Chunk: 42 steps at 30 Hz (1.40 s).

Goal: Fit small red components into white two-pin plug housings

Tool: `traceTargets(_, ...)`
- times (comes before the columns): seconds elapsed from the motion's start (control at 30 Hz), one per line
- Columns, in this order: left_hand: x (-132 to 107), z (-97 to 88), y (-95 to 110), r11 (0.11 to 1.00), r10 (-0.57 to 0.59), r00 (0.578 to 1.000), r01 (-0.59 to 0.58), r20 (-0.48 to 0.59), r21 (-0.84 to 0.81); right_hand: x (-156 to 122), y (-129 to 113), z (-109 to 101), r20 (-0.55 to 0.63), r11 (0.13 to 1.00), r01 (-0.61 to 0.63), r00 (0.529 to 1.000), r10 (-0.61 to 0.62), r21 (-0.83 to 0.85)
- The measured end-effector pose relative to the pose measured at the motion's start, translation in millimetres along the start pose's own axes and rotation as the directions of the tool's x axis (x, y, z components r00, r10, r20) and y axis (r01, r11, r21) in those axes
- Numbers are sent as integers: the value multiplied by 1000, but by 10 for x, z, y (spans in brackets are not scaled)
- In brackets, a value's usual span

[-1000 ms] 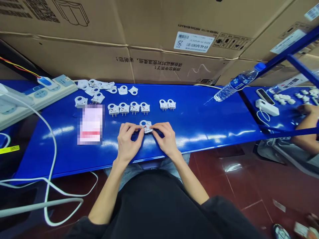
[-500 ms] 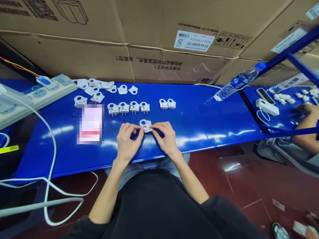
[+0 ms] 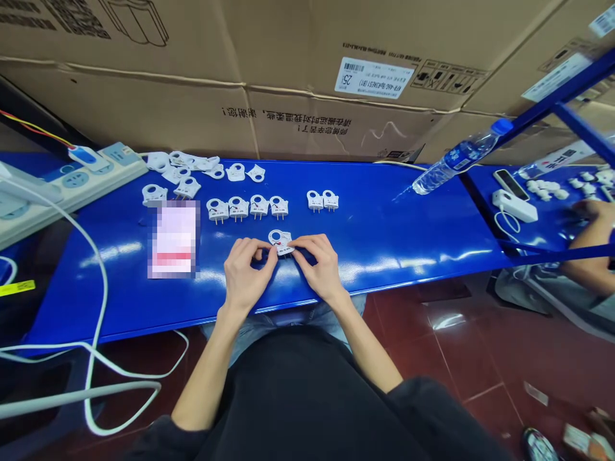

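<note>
Between my two hands, just above the blue table (image 3: 369, 237), is a white plug-in housing (image 3: 280, 241) with a round hole and small wires showing inside. My left hand (image 3: 250, 269) pinches its left side between thumb and fingers. On its right side, my right hand (image 3: 319, 262) grips it the same way. Several similar white housings with metal prongs (image 3: 239, 209) stand in a row beyond my left hand. A pair of them (image 3: 322, 200) stands farther right. White housing pieces (image 3: 180, 168) lie in a loose pile at the back left.
At left sit a power strip (image 3: 110, 168), a white cable (image 3: 103, 282) and a blurred pink-and-white item (image 3: 173, 240). A water bottle (image 3: 459, 160) leans at the right by a blue metal frame (image 3: 533, 134). Cardboard boxes (image 3: 192, 96) wall the back. Another person's arm (image 3: 593, 246) is at far right.
Almost nothing differs. Both hands keep their pinch on the white housing in the same spot, and the view has shifted very slightly.
</note>
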<state>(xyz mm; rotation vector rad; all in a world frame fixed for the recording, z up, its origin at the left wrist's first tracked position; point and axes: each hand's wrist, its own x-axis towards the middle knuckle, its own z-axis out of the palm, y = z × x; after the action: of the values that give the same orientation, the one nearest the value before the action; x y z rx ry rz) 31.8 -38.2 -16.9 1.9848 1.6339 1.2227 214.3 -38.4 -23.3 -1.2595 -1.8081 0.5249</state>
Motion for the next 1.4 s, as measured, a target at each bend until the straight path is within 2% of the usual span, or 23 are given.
traceTargets(0.3, -2, 14, -10, 1000, -16, 1000, 16, 22, -23, 8, 1, -2, 14, 999, -33, 999, 34, -14)
traceTargets(0.47, 0, 15, -49, 999, -40, 999, 40, 6, -20, 12, -11, 0, -17, 1000, 9, 1000, -8, 27)
traceTargets(0.63, -1, 13, -45, 998, -59, 998, 59, -1, -19, 13, -17, -2, 19, 1000, 3, 1000, -3, 12)
traceTargets(0.83, -1, 21, -16, 997, -76, 997, 76, -1, -10, -3, -2, 3, 12, 998, 60, 998, -61, 31)
traceTargets(1.2, 5, 10, -13, 996, -90, 996, 90, 7, -24, 2, -17, -8, 11, 998, 47, 999, -48, 45)
traceTargets(1.4, 2, -1, -32, 994, -105, 993, 106, -50, 2, 15, -24, 2, -40, 1000, -24, 999, 24, 5)
